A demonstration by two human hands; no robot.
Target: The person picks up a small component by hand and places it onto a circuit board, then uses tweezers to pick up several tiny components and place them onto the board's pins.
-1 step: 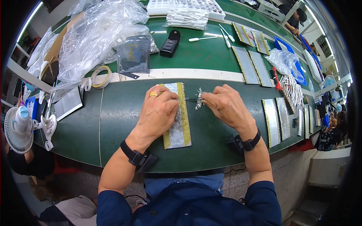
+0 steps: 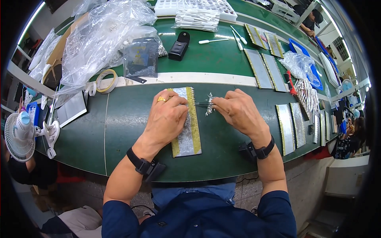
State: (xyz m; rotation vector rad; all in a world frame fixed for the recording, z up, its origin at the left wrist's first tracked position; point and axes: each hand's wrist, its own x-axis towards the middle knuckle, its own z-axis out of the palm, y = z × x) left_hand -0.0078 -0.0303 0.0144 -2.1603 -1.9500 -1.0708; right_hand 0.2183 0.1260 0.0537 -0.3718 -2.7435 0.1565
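A flat silver panel [image 2: 185, 144] with yellow edges lies lengthwise in front of me, small metal pins lining its upper right edge. My left hand [image 2: 168, 111] rests over its upper half, fingers bent and pressing on it; the fingertips are partly hidden. Pinched in my right hand [image 2: 238, 111], just right of the panel, is a thin dark tool that looks like tweezers [image 2: 201, 104]. Its tip reaches the pinned edge. Beneath the tool lies a small heap of loose silver pins [image 2: 209, 108] on the green mat.
More panels [image 2: 286, 129] lie at the right, others [image 2: 262, 69] farther back. Clear plastic bags [image 2: 103, 39], a tape roll [image 2: 107, 81] and a black case [image 2: 179, 47] sit at the back left. A small white fan [image 2: 20, 133] stands at the far left. White sticks [image 2: 196, 20] lie bundled behind.
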